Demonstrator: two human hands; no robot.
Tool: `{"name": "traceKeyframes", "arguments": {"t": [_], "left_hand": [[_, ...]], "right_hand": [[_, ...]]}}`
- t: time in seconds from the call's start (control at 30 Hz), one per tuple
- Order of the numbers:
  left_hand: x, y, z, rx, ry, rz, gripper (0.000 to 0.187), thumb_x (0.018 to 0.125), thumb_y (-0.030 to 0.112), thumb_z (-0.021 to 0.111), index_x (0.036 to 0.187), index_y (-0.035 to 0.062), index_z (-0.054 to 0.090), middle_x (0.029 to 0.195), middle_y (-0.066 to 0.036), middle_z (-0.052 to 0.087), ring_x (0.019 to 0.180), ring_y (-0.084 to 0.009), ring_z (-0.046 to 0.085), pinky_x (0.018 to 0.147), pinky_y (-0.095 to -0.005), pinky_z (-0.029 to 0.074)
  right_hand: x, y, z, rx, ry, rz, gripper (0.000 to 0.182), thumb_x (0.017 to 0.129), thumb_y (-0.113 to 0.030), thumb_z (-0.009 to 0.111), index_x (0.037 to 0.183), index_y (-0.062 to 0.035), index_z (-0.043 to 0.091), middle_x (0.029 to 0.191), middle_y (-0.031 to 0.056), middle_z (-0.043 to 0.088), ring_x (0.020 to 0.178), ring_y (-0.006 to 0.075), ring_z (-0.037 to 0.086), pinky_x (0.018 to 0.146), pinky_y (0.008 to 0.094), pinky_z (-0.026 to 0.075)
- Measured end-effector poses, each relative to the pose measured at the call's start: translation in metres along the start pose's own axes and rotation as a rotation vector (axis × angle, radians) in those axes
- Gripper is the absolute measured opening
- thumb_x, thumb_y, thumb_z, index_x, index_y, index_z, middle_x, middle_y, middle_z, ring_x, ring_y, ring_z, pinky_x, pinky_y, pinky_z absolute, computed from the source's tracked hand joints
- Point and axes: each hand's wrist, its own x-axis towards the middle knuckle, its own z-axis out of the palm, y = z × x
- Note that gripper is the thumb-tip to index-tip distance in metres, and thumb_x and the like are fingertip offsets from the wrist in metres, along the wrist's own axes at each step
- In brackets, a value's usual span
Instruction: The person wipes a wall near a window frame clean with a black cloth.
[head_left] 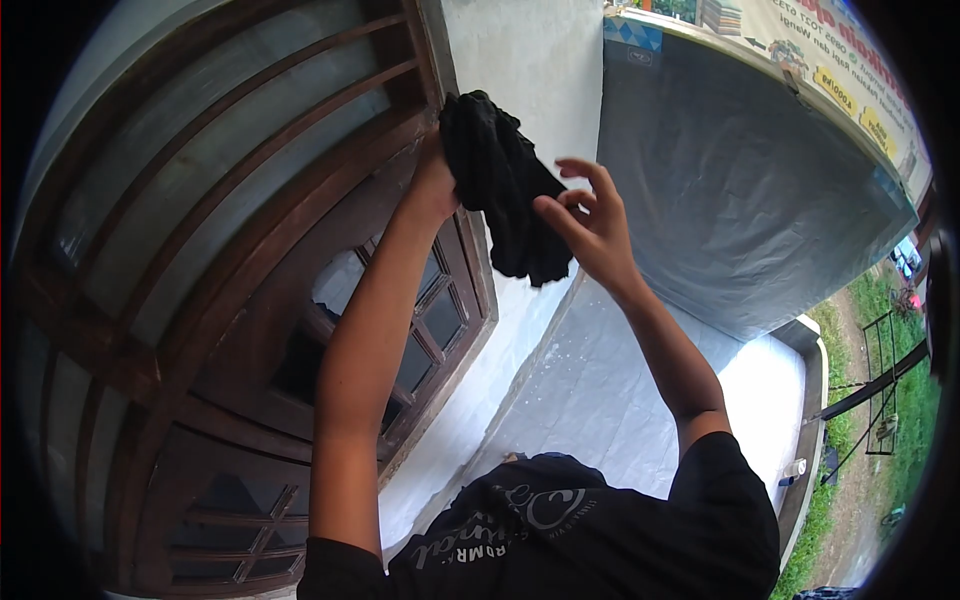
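Observation:
A crumpled black cloth (pixel 505 190) is held up in front of me at the wall corner, its lower end hanging down. My left hand (pixel 437 183) is closed on its left side, with the fingers mostly hidden behind the fabric. Close by the cloth's right edge is my right hand (pixel 598 228), its fingers bent and apart. The right thumb tip overlaps the cloth's edge in this view, and the index finger stretches out above it.
Brown wooden doors with glass panes (pixel 440 310) stand on the left beside a white wall (pixel 525 60). A grey tarp (pixel 740 180) hangs at the right, below a printed banner (pixel 830 60). Grey tiled floor (pixel 600 390) runs to a low ledge, with grass (pixel 912 400) outside.

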Motion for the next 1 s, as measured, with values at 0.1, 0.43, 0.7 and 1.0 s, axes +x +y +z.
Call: {"name": "traceKeyframes", "arguments": {"t": [0.1, 0.43, 0.7, 1.0], "left_hand": [[-0.009, 0.003, 0.017, 0.110, 0.021, -0.018, 0.025, 0.103, 0.028, 0.061, 0.113, 0.0054, 0.065, 0.100, -0.006, 0.072, 0.086, -0.0162, 0.073, 0.077, -0.0327, 0.062], [-0.015, 0.009, 0.024, 0.337, -0.011, -0.133, 0.030, 0.103, 0.023, 0.064, 0.129, 0.0080, 0.060, 0.110, -0.003, 0.070, 0.100, -0.0129, 0.069, 0.092, -0.0305, 0.058], [-0.034, 0.017, 0.006, 0.530, -0.259, 0.108, 0.061, 0.102, 0.019, 0.064, 0.157, 0.0074, 0.040, 0.141, -0.009, 0.062, 0.128, -0.0197, 0.060, 0.113, -0.0368, 0.046], [-0.030, 0.010, 0.018, 1.102, -0.144, 0.383, 0.062, 0.078, 0.042, 0.090, 0.121, 0.0035, 0.068, 0.122, -0.013, 0.071, 0.119, -0.0251, 0.067, 0.111, -0.0491, 0.045]], "right_hand": [[0.008, 0.010, 0.000, -0.515, -0.014, -0.188, 0.127, 0.059, -0.050, 0.099, 0.158, -0.0037, 0.035, 0.132, 0.0215, 0.056, 0.130, 0.0387, 0.051, 0.110, 0.0467, 0.045], [0.031, 0.034, -0.010, 0.436, -0.064, 0.203, 0.033, 0.082, 0.003, 0.073, 0.115, 0.0037, 0.069, 0.100, 0.0108, 0.075, 0.086, 0.0188, 0.074, 0.082, 0.0320, 0.061], [0.051, 0.023, -0.019, 0.702, 0.040, 0.223, 0.031, 0.087, 0.007, 0.062, 0.117, 0.0031, 0.067, 0.099, 0.0115, 0.074, 0.084, 0.0199, 0.074, 0.078, 0.0337, 0.064], [0.074, 0.009, -0.012, 0.614, 0.089, 0.216, 0.029, 0.088, 0.002, 0.061, 0.117, 0.0039, 0.064, 0.100, 0.0147, 0.072, 0.081, 0.0216, 0.074, 0.073, 0.0345, 0.064]]}}
